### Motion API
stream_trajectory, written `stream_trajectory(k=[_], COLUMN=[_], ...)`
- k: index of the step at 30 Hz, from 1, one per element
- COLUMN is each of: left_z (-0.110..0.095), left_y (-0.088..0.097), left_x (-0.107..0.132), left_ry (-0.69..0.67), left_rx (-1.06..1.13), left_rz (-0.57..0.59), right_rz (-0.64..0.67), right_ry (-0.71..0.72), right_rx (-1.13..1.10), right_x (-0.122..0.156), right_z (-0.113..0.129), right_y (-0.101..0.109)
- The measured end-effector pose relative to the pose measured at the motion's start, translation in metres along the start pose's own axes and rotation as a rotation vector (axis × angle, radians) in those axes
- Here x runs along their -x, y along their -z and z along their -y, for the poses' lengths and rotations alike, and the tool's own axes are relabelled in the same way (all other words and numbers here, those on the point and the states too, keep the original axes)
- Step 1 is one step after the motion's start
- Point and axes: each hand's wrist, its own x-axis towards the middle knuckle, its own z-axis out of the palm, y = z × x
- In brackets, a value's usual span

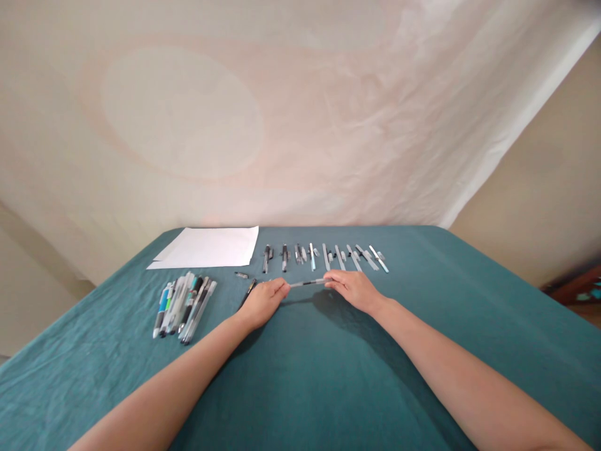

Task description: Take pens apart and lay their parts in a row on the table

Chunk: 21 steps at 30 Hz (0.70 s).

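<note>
To the left, a bundle of pens lies on the green cloth, white paper behind. Next come a small clear piece and a dark pen, close enough to hamper the left hand. Its fingers pinch one end of a clear pen above the cloth; the right hand grasps the other. I'd call this two-handed handling, the next move needing both grips in line. Just beyond lies a row of pens.
</note>
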Motion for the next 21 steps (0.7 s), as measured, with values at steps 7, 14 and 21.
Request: stream_trajectory(k=[7,14,21], left_z=[-0.002,-0.016,-0.011], left_y=[-0.005,-0.009,-0.010], left_x=[0.004,0.009,0.008], left_ry=[-0.080,-0.167,-0.131], left_rx=[0.010,0.028,-0.081], left_rz=[-0.062,-0.040,-0.084], right_rz=[0.002,0.054,0.040], right_ry=[0.039,0.147,0.071], right_rx=[0.073,0.119,0.062], right_x=[0.002,0.003,0.001], right_z=[-0.006,0.013,0.004], right_y=[0.000,-0.008,-0.001])
